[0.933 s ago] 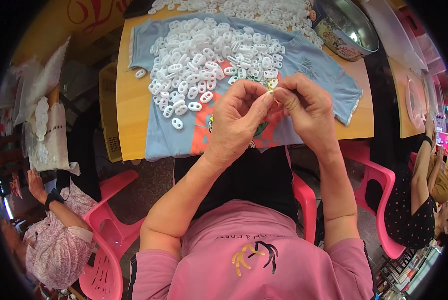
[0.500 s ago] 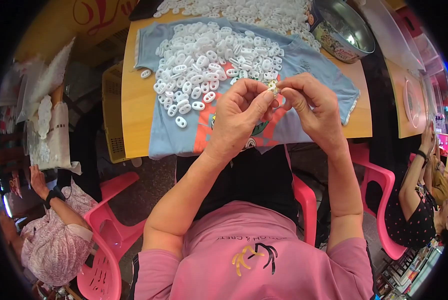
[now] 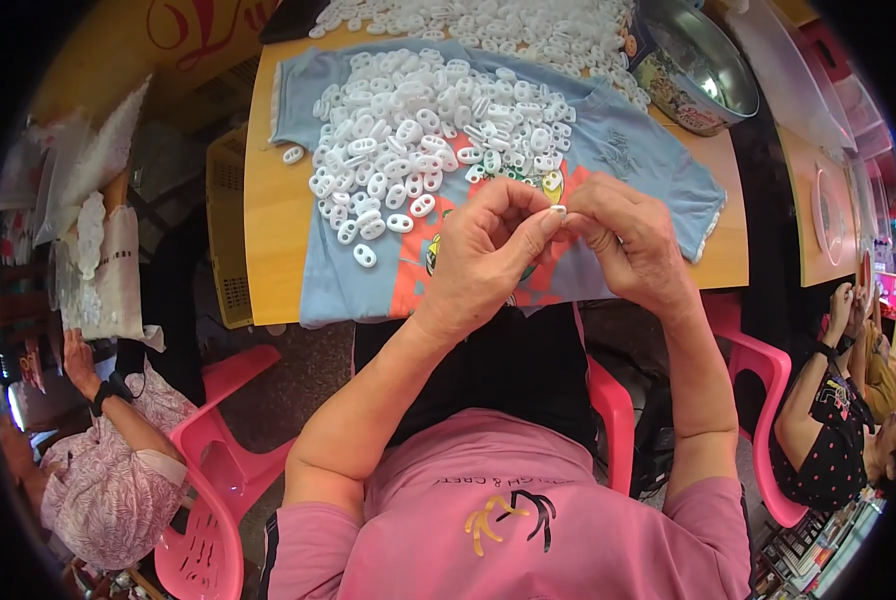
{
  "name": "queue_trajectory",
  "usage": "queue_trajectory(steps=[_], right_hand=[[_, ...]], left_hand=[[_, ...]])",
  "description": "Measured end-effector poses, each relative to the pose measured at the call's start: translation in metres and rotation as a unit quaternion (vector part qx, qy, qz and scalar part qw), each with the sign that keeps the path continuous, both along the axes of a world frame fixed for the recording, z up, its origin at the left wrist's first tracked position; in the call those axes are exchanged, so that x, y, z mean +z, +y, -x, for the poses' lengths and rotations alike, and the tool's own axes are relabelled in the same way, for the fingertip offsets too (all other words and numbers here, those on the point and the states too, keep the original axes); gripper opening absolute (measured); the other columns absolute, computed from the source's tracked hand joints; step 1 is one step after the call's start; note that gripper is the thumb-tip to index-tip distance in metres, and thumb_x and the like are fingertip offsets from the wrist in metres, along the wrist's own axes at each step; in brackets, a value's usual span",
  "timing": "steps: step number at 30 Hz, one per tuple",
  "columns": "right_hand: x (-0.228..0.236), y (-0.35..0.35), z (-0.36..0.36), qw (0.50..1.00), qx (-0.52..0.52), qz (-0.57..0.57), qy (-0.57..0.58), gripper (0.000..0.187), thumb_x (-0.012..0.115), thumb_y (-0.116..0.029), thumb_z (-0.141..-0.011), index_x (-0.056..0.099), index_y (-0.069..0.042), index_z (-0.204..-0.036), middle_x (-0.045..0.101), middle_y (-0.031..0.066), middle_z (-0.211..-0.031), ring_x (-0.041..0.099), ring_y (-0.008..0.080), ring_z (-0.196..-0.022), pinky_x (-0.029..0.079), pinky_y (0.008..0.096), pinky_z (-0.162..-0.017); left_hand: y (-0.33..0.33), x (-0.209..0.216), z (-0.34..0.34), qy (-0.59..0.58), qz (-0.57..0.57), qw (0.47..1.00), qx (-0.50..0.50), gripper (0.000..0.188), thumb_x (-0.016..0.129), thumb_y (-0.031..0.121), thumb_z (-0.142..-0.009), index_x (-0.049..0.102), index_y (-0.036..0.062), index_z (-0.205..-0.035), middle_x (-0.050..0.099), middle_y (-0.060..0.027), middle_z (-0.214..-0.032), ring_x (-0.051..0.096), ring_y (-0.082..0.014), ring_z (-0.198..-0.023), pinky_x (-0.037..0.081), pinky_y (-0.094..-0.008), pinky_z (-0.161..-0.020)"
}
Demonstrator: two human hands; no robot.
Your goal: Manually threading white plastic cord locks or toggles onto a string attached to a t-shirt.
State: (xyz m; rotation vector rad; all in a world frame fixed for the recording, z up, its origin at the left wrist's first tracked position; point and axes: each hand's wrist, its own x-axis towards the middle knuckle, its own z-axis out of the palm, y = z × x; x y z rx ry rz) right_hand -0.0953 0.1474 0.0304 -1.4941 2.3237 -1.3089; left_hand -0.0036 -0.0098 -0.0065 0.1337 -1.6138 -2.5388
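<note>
My left hand (image 3: 488, 255) and my right hand (image 3: 633, 240) meet above the near edge of a table, fingertips almost touching. Thumb and forefinger of the left hand pinch a small white piece (image 3: 558, 209), probably plastic. The right fingertips are closed against its other side, partly hiding it. Just beyond the hands lies a heap of white oval pieces (image 3: 378, 185), each with two holes. The heap rests on a grey-blue T-shirt (image 3: 658, 165) with an orange print, spread across the table.
More white pieces (image 3: 528, 25) cover the table's far side. A round metal tin (image 3: 703, 75) stands at the far right of the wooden table (image 3: 273, 250). Pink chairs (image 3: 218, 450) and a person in patterned clothing (image 3: 118, 490) are at left; another person (image 3: 828, 430) sits at right.
Both hands have come a little nearer to me, still together at the fingertips. The small piece between them now shows as a plain white edge. The whole view has shifted slightly.
</note>
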Motion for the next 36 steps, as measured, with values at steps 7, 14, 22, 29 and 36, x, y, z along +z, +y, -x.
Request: queue_trajectory(steps=[7, 14, 22, 29, 36], right_hand=[[0.002, 0.0, -0.003, 0.995, -0.039, -0.026, -0.086, 0.002, 0.061, -0.002, -0.088, 0.06, 0.001, -0.088, 0.057, 0.0115, -0.076, 0.059, 0.0297, -0.07, 0.046, 0.0357, -0.062], [0.005, 0.002, -0.008, 1.0, -0.025, -0.011, 0.009, 0.006, 0.059, -0.004, -0.092, 0.058, 0.001, -0.089, 0.055, 0.0116, -0.077, 0.056, 0.0245, -0.069, 0.044, 0.0328, -0.06], [-0.004, 0.0, -0.011, 0.999, -0.042, 0.011, 0.014, 0.005, 0.062, -0.001, -0.088, 0.058, 0.001, -0.085, 0.056, 0.0115, -0.074, 0.056, 0.0275, -0.066, 0.044, 0.0341, -0.058], [-0.005, -0.001, -0.012, 0.998, -0.065, 0.006, 0.008, 0.005, 0.06, -0.003, -0.09, 0.058, 0.001, -0.086, 0.056, 0.0111, -0.072, 0.057, 0.0245, -0.064, 0.044, 0.0329, -0.058], [0.011, -0.005, 0.012, 0.961, -0.125, -0.011, -0.244, 0.016, 0.059, -0.015, -0.097, 0.062, 0.001, -0.094, 0.06, 0.0, -0.078, 0.053, 0.0069, -0.064, 0.044, 0.0235, -0.059]], left_hand=[[-0.004, 0.002, 0.002, -0.016, 0.0, 1.0, -0.022, 0.013, 0.063, 0.012, -0.095, 0.058, 0.0016, -0.102, 0.068, -0.0053, -0.089, 0.062, -0.0065, -0.075, 0.051, -0.0205, -0.066], [-0.005, 0.005, 0.0, -0.021, -0.009, 0.999, -0.028, 0.013, 0.061, 0.012, -0.096, 0.057, 0.0001, -0.1, 0.066, -0.005, -0.083, 0.061, -0.0072, -0.072, 0.049, -0.021, -0.064], [-0.002, 0.002, -0.002, -0.015, 0.008, 1.0, -0.024, 0.012, 0.062, 0.011, -0.096, 0.058, 0.0003, -0.099, 0.066, -0.0042, -0.083, 0.06, -0.0063, -0.071, 0.048, -0.0202, -0.062], [-0.001, 0.003, -0.001, -0.024, 0.028, 0.999, -0.018, 0.011, 0.06, 0.011, -0.096, 0.056, 0.0023, -0.102, 0.066, -0.0048, -0.089, 0.06, -0.007, -0.075, 0.049, -0.0217, -0.066], [-0.015, 0.03, 0.002, 0.014, -0.143, 0.989, 0.03, 0.008, 0.059, 0.01, -0.096, 0.057, 0.0032, -0.101, 0.066, -0.0088, -0.09, 0.062, -0.0126, -0.072, 0.051, -0.0251, -0.066]])
